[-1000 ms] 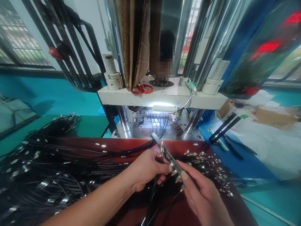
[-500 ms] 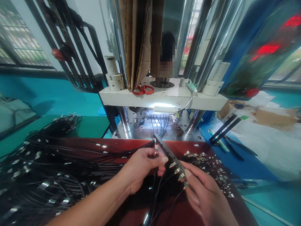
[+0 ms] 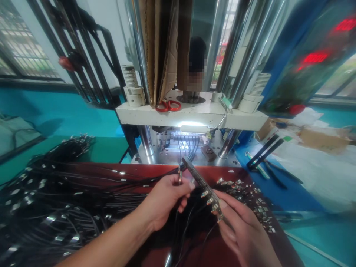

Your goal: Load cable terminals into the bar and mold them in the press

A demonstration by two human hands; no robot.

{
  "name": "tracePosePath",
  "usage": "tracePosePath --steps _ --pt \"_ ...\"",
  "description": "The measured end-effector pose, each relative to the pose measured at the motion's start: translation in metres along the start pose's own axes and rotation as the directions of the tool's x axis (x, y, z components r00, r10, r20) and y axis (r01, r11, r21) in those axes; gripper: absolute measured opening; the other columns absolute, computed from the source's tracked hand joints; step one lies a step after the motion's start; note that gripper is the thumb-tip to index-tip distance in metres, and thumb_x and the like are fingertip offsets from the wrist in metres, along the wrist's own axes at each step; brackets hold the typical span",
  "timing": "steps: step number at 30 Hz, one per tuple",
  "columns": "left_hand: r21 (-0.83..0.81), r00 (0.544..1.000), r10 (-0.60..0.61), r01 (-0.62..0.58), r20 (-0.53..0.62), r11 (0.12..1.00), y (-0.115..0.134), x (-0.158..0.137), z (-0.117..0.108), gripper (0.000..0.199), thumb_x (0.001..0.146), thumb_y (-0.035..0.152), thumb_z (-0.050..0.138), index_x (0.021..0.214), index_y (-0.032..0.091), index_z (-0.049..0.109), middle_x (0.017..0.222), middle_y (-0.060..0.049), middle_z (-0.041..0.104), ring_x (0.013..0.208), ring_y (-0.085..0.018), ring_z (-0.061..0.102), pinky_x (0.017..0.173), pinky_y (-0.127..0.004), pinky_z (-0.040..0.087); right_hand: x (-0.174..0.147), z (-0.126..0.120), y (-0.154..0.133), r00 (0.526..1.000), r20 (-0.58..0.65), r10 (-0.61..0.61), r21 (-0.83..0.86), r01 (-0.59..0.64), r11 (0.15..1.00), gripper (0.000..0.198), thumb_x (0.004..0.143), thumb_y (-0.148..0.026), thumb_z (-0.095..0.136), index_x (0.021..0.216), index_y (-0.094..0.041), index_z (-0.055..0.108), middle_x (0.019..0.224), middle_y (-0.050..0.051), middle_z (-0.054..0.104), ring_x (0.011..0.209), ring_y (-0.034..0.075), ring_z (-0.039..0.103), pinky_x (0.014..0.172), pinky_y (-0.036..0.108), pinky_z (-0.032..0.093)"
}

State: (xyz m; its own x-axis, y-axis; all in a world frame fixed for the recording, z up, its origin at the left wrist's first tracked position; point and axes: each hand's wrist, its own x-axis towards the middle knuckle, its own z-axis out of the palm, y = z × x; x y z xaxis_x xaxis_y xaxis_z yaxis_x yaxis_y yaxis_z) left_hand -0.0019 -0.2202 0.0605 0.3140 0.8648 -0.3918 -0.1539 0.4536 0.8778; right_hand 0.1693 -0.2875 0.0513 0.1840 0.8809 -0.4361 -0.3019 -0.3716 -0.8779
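My left hand [image 3: 169, 194] is closed, pinching a black cable by its small metal connector end [image 3: 180, 177] between thumb and fingers. Slanting up from my right hand [image 3: 241, 222] is a dark metal bar [image 3: 198, 178], gripped at its lower end. Several cable connectors [image 3: 210, 202] sit along the bar's left edge near my right fingers, and their black cables hang below. The connector in my left hand is just left of the bar's upper part, apart from it. My right palm side is hidden.
A press with a lit lower die [image 3: 186, 142] stands ahead, cables lying in it. Red-handled scissors [image 3: 168, 106] rest on its plate. Bundled black cables [image 3: 69, 207] cover the left of the red-brown table [image 3: 133, 170]; loose connector ends [image 3: 247, 196] lie right. A control box [image 3: 308, 63] hangs at upper right.
My left hand has shifted slightly left with the connector, widening the space to the bar. My right hand and the bar have stayed nearly still.
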Motion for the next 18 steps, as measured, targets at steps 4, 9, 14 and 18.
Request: tracePosePath --steps 4,9,14,18 --pt "0.191 0.999 -0.042 0.038 0.016 0.981 0.0013 0.0028 0.0047 0.020 0.072 0.027 0.068 0.074 0.018 0.050 0.058 0.005 0.049 0.042 -0.007 0.042 0.035 -0.018 0.030 -0.0003 0.0004 -0.0001 1.000 0.018 0.007 -0.012 -0.006 1.000 0.061 0.064 -0.052 0.076 0.114 -0.018 0.067 0.045 -0.009 0.035 0.035 0.005 0.030 0.030 0.014 0.025" --pt "0.244 0.996 -0.069 0.052 0.062 0.968 0.0040 0.0056 0.0056 0.017 0.072 0.026 0.066 0.073 0.017 0.051 0.057 0.005 0.051 0.042 -0.006 0.043 0.034 -0.017 0.031 -0.0011 0.0011 0.0004 1.000 0.027 0.008 -0.010 -0.008 1.000 0.061 0.062 -0.052 0.077 0.113 -0.019 0.067 0.043 -0.010 0.030 0.034 0.004 0.026 0.030 0.014 0.023" --pt "0.262 0.996 -0.058 0.037 0.073 0.964 0.0030 0.0081 0.0046 0.017 0.072 0.026 0.065 0.072 0.018 0.050 0.055 0.006 0.049 0.040 -0.006 0.041 0.033 -0.017 0.031 -0.0002 -0.0008 0.0022 0.998 0.059 0.010 -0.034 -0.008 0.999 0.061 0.065 -0.052 0.076 0.116 -0.020 0.066 0.043 -0.010 0.031 0.035 0.004 0.025 0.031 0.015 0.022" --pt "0.238 0.996 -0.052 0.034 0.071 0.971 0.0008 0.0101 0.0025 0.018 0.071 0.024 0.066 0.071 0.018 0.050 0.054 0.006 0.048 0.040 -0.005 0.040 0.033 -0.016 0.029 0.0023 -0.0013 0.0074 0.997 0.076 -0.034 -0.058 0.039 0.998 0.062 0.068 -0.053 0.074 0.119 -0.021 0.065 0.052 -0.006 0.045 0.039 0.005 0.033 0.035 0.016 0.028"
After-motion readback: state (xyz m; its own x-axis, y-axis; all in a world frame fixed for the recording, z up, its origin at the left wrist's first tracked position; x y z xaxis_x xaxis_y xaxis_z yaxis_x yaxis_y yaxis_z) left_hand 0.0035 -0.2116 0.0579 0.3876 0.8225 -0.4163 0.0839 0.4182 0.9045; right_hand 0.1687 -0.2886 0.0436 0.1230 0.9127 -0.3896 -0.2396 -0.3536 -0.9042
